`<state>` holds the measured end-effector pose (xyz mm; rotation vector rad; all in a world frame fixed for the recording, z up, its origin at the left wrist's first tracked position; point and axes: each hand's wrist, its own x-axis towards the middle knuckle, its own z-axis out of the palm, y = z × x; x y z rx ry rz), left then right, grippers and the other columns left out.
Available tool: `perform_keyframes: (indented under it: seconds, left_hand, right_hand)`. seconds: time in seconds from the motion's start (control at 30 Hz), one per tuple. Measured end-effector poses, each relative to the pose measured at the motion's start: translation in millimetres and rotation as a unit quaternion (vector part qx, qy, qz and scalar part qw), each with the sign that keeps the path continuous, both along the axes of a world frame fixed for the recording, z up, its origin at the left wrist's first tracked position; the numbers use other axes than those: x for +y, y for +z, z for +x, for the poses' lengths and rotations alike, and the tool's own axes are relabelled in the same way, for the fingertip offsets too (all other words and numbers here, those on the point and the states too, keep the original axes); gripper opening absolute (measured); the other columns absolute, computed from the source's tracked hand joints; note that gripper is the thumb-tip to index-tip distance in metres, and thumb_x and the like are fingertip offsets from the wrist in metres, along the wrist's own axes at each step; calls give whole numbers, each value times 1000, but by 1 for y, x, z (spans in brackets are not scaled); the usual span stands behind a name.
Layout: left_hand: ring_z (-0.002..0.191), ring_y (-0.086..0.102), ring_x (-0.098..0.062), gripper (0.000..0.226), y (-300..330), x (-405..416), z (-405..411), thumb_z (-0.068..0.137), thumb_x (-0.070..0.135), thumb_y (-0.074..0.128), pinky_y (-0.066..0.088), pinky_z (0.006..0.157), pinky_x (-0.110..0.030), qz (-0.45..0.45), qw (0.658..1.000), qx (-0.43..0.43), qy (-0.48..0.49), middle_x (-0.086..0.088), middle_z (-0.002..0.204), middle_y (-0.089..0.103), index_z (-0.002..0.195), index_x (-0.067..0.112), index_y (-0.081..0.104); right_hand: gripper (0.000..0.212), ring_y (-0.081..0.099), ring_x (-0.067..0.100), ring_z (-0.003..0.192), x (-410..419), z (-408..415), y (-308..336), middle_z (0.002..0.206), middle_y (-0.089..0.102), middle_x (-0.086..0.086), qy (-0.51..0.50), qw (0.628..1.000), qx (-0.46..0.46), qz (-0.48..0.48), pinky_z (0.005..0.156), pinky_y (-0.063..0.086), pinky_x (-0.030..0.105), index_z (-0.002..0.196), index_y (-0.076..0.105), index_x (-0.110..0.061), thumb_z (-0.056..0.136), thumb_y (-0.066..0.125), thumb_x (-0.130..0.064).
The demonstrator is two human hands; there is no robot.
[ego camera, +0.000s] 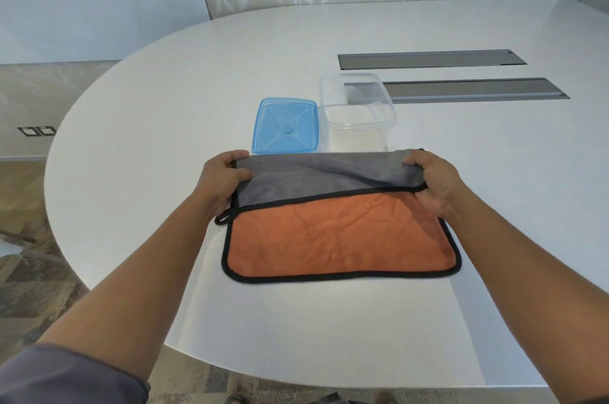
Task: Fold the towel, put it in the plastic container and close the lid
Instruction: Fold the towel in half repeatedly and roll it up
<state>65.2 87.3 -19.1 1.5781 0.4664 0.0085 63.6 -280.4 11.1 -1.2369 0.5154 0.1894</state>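
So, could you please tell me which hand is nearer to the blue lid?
The left hand. It grips the towel's far left corner, just below the lid. The right hand holds the far right corner, below the clear container.

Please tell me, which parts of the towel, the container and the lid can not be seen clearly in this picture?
Head view only:
- Towel: its far corners are covered by the left hand and right hand.
- Its underside is hidden against the table.
- Plastic container: the raised towel edge hides its near base.
- Lid: its near edge sits behind the towel edge and the left hand; any clips are too small to tell.
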Motion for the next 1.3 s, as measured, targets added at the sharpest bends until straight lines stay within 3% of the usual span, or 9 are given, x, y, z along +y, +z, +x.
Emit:
perform_keyframes:
  seconds: [0.27,0.57,0.73,0.8,0.93,1.07,1.13,1.23,1.3]
  left_hand:
    - [106,65,-26,56,12,2,-1,88,-7,70,59,82,-34,-24,997,0,-69,-3,118,62,138,14,57]
    - [52,65,-7,58,27,16,-13,88,-4,72,48,40,-18,-69,989,20,-132,-9,121,60,141,10,52]
    - [100,67,-28,94,7,28,-25,45,21,103,57,78,-34,-72,976,43,-202,-9,129,71,131,21,67]
    - [107,67,-29,88,0,31,-28,50,16,101,55,90,-39,-85,973,37,-209,-9,133,69,132,22,67]
    - [93,64,-21,78,9,34,-34,63,5,90,52,58,-20,-105,977,12,-183,-8,130,65,135,19,63]
    - [75,62,-14,82,17,32,-47,58,10,95,46,44,-15,-114,975,4,-190,-3,118,67,133,19,63]
    - [84,65,-19,93,11,31,-53,45,18,102,52,56,-21,-102,972,13,-211,1,115,74,131,22,66]
    - [110,65,-31,89,-2,33,-57,60,11,96,44,105,-53,-119,970,23,-210,-3,132,69,141,22,61]
    - [110,63,-33,88,-2,33,-59,62,12,96,42,106,-57,-113,972,17,-207,-5,136,66,141,24,60]
  right_hand:
    - [7,71,26,91,-11,-6,13,103,72,11,-8,998,-18,62,72,66,48,99,71,-8,93,70,-11]
    - [9,62,10,60,-28,-14,28,81,59,5,-13,999,-10,40,42,51,19,87,63,-9,93,63,-2]
    - [41,61,13,61,-31,-29,14,108,57,11,96,992,20,-79,37,46,19,127,54,-16,95,52,9]
    - [65,57,15,69,-33,-34,8,120,53,8,113,988,19,-105,39,47,20,142,45,-33,95,50,11]
    - [60,54,14,65,-39,-39,11,130,55,7,147,984,-7,-96,37,39,20,133,66,-25,95,42,14]
    - [47,57,9,55,-48,-41,15,112,59,8,171,979,-11,-108,38,36,19,116,73,-15,96,41,14]
    - [37,57,10,60,-49,-44,13,106,62,5,195,969,3,-154,45,36,22,117,72,-14,97,53,9]
    - [46,58,15,76,-49,-48,6,111,66,5,232,945,21,-230,52,41,26,127,66,-16,86,79,-1]
    - [58,59,15,77,-45,-50,9,113,64,3,230,942,12,-243,54,44,26,133,63,-16,81,84,-3]
